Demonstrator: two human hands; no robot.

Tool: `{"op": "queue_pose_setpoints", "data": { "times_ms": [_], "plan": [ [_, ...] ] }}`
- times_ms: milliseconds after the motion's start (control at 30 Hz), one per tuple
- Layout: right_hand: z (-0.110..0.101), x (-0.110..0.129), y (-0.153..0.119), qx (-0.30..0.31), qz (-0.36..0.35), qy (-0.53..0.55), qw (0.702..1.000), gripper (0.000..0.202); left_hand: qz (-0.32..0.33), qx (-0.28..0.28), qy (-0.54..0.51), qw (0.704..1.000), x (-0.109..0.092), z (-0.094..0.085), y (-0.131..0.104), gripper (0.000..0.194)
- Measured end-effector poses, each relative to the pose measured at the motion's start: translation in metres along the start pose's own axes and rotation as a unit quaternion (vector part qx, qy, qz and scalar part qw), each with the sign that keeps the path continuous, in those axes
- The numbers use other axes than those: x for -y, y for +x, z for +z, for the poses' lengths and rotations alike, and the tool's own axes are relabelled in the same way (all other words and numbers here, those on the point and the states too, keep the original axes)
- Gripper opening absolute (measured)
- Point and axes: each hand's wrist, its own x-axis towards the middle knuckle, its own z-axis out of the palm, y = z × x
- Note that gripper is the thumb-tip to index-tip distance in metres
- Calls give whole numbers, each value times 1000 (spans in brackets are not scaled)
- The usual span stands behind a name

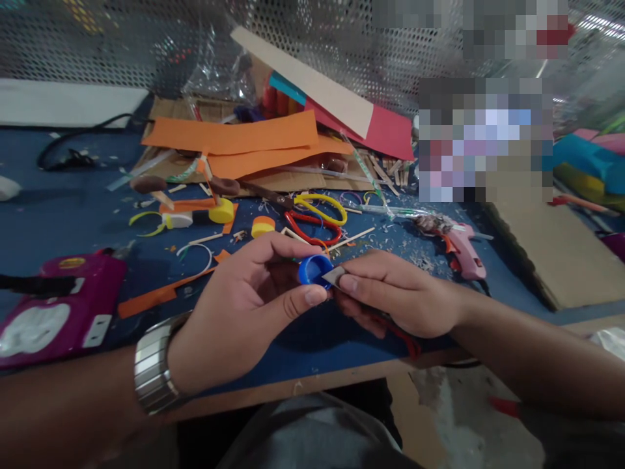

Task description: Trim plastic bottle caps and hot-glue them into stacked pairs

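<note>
My left hand (249, 299) pinches a small blue bottle cap (308, 272) between thumb and fingers, its hollow side turned partly towards me. My right hand (398, 293) is closed around a pair of scissors (334, 276); the pointed metal tip reaches the inside edge of the cap. A red handle shows below the right palm, while the rest of the scissors is hidden. Just beyond the hands lie scissors with yellow and red handles (317, 218) and an orange-and-yellow cap (263, 226). Left of these sits a small assembly with a yellow cap (221, 210).
A pink glue gun (467, 251) lies to the right, near a cardboard sheet (566, 254). Orange paper strips (234, 133) lie at the back. A purple power strip (97, 286) stands at the left. Scraps and wooden sticks litter the blue table (263, 371).
</note>
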Motion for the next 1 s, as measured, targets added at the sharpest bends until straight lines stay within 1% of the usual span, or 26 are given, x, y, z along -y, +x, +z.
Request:
{"op": "queue_pose_setpoints", "data": {
  "times_ms": [133,200,300,400,433,533,567,700,900,1000],
  "plan": [
    [1,1,0,3,12,14,1000,53,29,-20,17,999,2,-1,3,30],
    [1,0,0,0,13,24,1000,52,35,-24,6,999,3,-1,4,30],
    [0,-1,1,-29,11,36,999,47,36,-13,-33,999,5,-1,5,35],
    [-1,-3,3,-56,17,37,998,44,33,10,-75,997,7,-1,4,41],
    [-2,-3,4,-62,20,38,997,43,31,18,-88,995,8,-2,4,38],
    [-2,-1,5,-71,30,41,996,40,20,37,-116,992,11,-5,1,21],
    [-1,0,5,-70,32,42,996,40,16,40,-117,992,13,-6,0,18],
    [-1,2,5,-60,27,47,997,41,7,35,-100,994,16,-9,-2,16],
    [-1,3,4,-53,36,56,996,44,-9,21,-82,996,14,-6,-1,24],
    [-1,3,4,-55,43,58,996,45,-11,19,-73,997,12,-6,-1,25]
  ]
}}
